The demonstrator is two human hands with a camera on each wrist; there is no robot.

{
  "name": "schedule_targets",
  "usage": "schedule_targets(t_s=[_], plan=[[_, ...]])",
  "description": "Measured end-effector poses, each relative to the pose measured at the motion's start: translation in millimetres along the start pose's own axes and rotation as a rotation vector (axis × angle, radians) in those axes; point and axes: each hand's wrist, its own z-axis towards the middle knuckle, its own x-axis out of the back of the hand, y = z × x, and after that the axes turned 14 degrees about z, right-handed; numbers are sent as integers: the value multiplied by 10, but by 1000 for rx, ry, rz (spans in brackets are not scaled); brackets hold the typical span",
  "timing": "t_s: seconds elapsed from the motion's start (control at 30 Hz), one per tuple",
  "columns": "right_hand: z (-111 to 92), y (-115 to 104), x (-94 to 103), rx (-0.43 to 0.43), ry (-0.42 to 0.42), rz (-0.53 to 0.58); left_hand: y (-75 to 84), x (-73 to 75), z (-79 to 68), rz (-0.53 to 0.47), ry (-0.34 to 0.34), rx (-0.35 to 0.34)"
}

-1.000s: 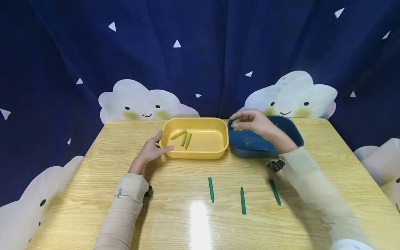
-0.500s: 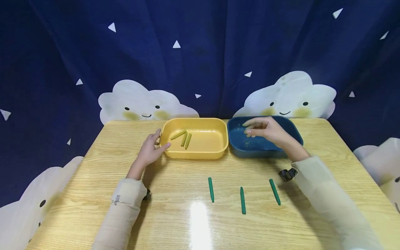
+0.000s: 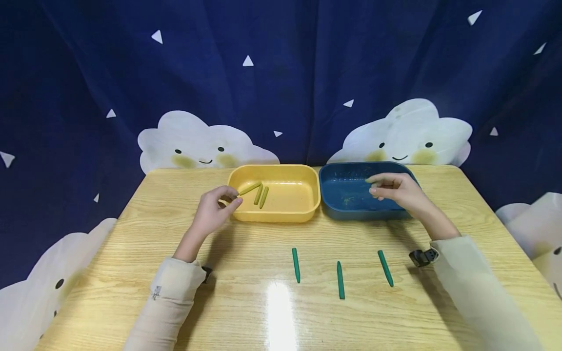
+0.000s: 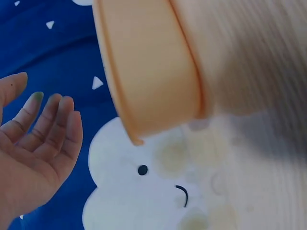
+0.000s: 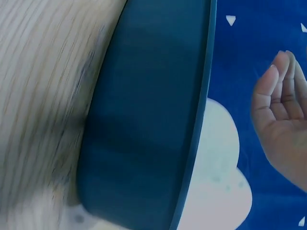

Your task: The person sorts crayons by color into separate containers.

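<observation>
Over the left end of the yellow bin (image 3: 281, 217) is my left hand (image 3: 212, 209), its thumb and fingers loosely bent and holding nothing. The left wrist view shows this hand (image 4: 43, 153) raised apart from the bin's side (image 4: 148, 67), with a green smear on one fingertip. Three yellow-olive crayons (image 3: 259, 195) lie in the bin's left half. My right hand (image 3: 401, 192) hovers above the right part of the dark blue bin (image 3: 351, 213). In the right wrist view its relaxed fingers (image 5: 288, 91) hold nothing.
Three green crayons lie spaced apart on the wooden table (image 3: 246, 302): a left one (image 3: 296, 265), a middle one (image 3: 340, 280) and a right one (image 3: 385, 268). The two bins stand side by side at the back edge, before a dark blue cloud-print curtain (image 3: 281, 83).
My right hand has moved rightward across the blue bin, from its left rim to its right part. My left hand has come off the yellow bin's rim, with thumb and fingers closer together.
</observation>
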Motion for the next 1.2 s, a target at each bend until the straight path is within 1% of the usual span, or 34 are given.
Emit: schedule_targets(t_s=[0.17, 0.33, 0.57, 0.77, 0.93, 1.03, 1.1, 1.2], plan=[[-126, 38, 152, -13, 51, -6, 153, 26, -13, -52, -55, -40], [-225, 54, 284, 1, 90, -14, 269, 57, -36, -44, -73, -91], [-344, 104, 436, -25, 138, -46, 349, 76, -74, -29, -71, -159], [-422, 221, 580, -63, 212, -91, 404, 92, -95, -35, -72, -189], [-477, 259, 675, -116, 273, -147, 429, 104, -110, -37, -91, -211], [-497, 280, 729, -160, 279, -221, 430, 104, -115, -44, -105, -219], [-507, 307, 766, -188, 257, -270, 424, 100, -118, -48, -112, -225], [-516, 354, 808, -231, 217, -290, 418, 96, -125, -58, -129, -225]])
